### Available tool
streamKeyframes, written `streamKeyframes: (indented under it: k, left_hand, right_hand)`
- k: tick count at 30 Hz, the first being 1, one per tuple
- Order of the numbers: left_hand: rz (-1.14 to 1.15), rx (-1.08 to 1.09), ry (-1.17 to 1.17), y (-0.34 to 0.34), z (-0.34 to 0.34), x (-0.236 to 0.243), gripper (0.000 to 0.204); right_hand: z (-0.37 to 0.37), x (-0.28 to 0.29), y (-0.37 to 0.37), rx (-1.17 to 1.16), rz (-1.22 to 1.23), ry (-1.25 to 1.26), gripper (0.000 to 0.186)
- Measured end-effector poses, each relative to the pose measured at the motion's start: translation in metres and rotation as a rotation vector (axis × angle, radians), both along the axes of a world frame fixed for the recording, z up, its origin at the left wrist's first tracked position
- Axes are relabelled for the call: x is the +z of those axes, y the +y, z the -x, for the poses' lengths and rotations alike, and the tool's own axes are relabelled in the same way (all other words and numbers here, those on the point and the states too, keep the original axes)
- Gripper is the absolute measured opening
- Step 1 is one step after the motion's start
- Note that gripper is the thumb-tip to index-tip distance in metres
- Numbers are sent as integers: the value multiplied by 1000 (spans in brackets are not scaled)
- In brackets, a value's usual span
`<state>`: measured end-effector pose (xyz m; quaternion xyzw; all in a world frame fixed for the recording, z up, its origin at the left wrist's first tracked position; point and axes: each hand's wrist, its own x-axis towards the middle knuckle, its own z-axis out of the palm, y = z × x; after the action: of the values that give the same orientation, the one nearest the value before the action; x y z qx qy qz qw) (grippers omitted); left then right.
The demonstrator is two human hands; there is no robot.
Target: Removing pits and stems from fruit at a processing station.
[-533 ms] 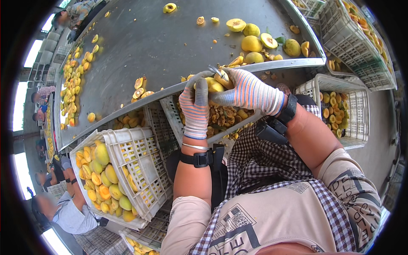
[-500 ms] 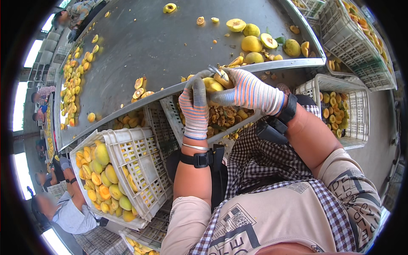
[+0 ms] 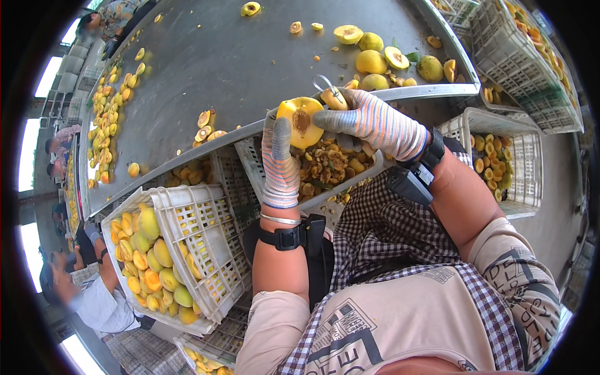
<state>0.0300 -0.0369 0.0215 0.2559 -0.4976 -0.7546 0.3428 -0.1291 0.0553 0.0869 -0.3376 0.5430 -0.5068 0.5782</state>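
My left hand [image 3: 279, 167], in a striped glove with grey fingers, grips a yellow peach half [image 3: 292, 136]. Its cut face is turned up, showing a brown, rough middle. In my right hand [image 3: 382, 128], gloved the same way, is a pitting tool [image 3: 334, 100] with a short wooden handle and a thin metal loop. The loop points up and away from the fruit. My right thumb reaches to the right edge of the peach half. Both hands are just in front of the table edge, over a crate of brown and yellow scraps [image 3: 340, 165].
On the metal table [image 3: 237, 69] lie whole and halved peaches [image 3: 372, 62] at the right and many halves [image 3: 112, 119] at the left. A tilted white crate [image 3: 197, 231] of peaches stands left, another crate [image 3: 525, 169] right. Other people [image 3: 106, 300] are at the left.
The peach half has turned so its cut face shows, held up by my left hand. My right hand has shifted slightly right, with the tool's loop now raised.
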Motion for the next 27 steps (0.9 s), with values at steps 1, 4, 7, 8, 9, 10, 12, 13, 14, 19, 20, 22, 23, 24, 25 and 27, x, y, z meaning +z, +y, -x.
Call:
streamKeyframes:
  k: [1,4,7,8,9,10,12,13,14,19,20,22,23,24,25,27]
  left_hand:
    - [-51,-15,-9,2,2,1,59]
    - [-123,20,-38,9,9,2,60]
    - [-205,22,8,10,9,9,60]
    - [-227,10,24,9,7,10,61]
    - [-223,11,25,6,5,10,59]
    - [-217,8,26,3,4,9,58]
    - [-194,70,59,5,7,12,55]
    - [-178,135,91,10,11,17,54]
    - [-161,200,122,12,14,19,53]
    - [6,187,87,9,17,13,56]
    - [32,191,68,8,17,11,58]
    - [158,221,24,6,18,4,59]
    - [221,236,2,5,18,2,59]
    - [240,262,22,4,19,0,56]
    - [258,283,44,4,21,-2,54]
    - [281,303,65,4,23,-5,52]
  right_hand:
    - [-1,0,0,5,-4,0,46]
    - [-4,-6,-3,-18,-13,37,46]
    - [-7,-5,-6,-125,-12,82,43]
    - [-7,0,-5,-167,-12,54,41]
    - [-7,2,-6,-208,-11,26,40]
    - [-5,-12,-10,-242,15,30,32]
    - [-5,-33,-12,-188,272,611,29]
    - [-7,-32,-13,-151,399,899,27]
    - [-11,-22,-9,-76,317,1001,27]
    - [-26,-27,-7,-98,228,1168,31]
    - [-28,-26,-8,-95,202,1175,31]
    - [-32,-18,-8,-73,138,1203,31]
    - [-34,-15,-8,-63,105,1217,31]
    - [-35,-13,-8,-53,104,1223,30]
    - [-36,-12,-7,-47,98,1232,29]
    - [-37,-13,-7,-38,91,1255,27]
